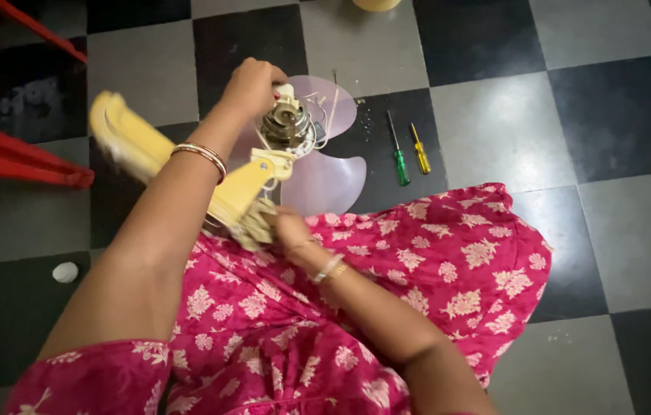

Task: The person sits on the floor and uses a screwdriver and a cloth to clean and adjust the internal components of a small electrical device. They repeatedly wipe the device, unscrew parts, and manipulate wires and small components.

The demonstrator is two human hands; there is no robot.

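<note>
My left hand grips the top of a bare fan motor with loose wires. The motor sits on a yellow plastic fan neck, held up over my lap, which is covered in pink flowered cloth. My right hand holds the lower end of that yellow neck. A yellow base part to the left is blurred. A translucent pink fan blade lies on the floor behind the motor.
A green-handled screwdriver and a yellow-handled screwdriver lie on the checkered floor right of the blade, with tiny screws nearby. A red plastic chair stands at the left. A small white object rests at the lower left.
</note>
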